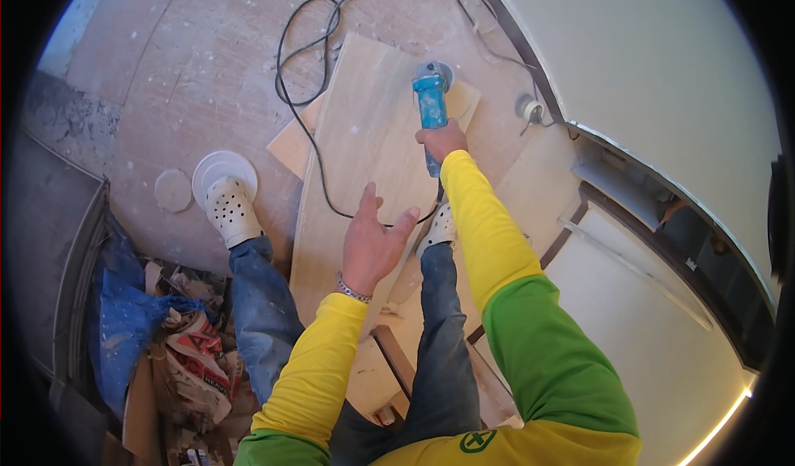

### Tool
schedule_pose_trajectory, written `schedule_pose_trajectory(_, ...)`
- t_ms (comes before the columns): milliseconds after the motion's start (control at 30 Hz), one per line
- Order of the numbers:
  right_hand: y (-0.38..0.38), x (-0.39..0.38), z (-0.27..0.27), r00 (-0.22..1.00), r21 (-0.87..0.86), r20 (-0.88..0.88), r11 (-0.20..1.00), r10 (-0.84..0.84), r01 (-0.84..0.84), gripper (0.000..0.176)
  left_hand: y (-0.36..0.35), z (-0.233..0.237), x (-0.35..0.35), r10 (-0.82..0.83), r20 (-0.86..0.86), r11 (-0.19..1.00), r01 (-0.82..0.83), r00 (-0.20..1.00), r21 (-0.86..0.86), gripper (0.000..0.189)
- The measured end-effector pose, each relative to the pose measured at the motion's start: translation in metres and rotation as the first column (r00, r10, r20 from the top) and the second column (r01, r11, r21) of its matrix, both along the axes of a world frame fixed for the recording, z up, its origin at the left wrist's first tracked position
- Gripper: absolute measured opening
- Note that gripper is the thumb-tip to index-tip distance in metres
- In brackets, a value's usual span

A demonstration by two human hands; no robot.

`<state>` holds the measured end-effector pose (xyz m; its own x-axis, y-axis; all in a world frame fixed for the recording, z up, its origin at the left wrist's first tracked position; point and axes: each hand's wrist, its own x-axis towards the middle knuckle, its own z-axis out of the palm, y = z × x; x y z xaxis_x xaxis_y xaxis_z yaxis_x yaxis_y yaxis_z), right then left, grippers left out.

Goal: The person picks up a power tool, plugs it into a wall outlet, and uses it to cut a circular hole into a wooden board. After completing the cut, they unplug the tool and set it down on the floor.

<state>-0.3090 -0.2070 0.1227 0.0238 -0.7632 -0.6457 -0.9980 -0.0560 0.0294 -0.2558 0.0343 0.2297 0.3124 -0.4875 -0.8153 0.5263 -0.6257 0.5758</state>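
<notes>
My right hand [443, 140] is wrapped round the lower body of a blue angle grinder [431, 101], whose disc end points away from me near the far right edge of a pale wooden board [364, 110]. A black cable [319, 168] runs from the grinder's rear across the board in a loop. Over the nearer part of the board is my left hand [375, 246], its fingers apart and nothing in it, close to the cable. A chain bracelet circles that wrist.
White perforated clogs [233, 211] are on my feet, one over a round white lid [224, 168]. Debris and torn sacks [199, 371] lie at the lower left beside blue sheeting [124, 317]. A tape roll [532, 111] sits right of the board. A pale curved panel [646, 60] stands at the upper right.
</notes>
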Motion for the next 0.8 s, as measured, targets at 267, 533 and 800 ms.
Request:
schedule_pose_trajectory(267, 0.001, 0.018, 0.005, 0.999, -0.026, 0.021, 0.999, -0.029, 0.029, 0.064, 0.001, 0.002, -0.008, -0.019, 0.03, 1.0, 0.02, 0.999, -0.018, 0.099)
schedule_pose_trajectory(533, -0.047, -0.023, -0.006, 0.976, -0.056, 0.199, 0.994, -0.084, 0.097, 0.066, 0.005, 0.008, -0.009, 0.006, -0.001, 1.0, -0.006, 1.0, -0.017, 0.099)
schedule_pose_trajectory(800, -0.055, -0.072, 0.024, 0.976, 0.044, 0.18, 0.99, 0.125, -0.134, 0.061, 0.001, -0.008, -0.041, -0.048, 0.1, 0.999, 0.05, 0.994, -0.019, 0.098)
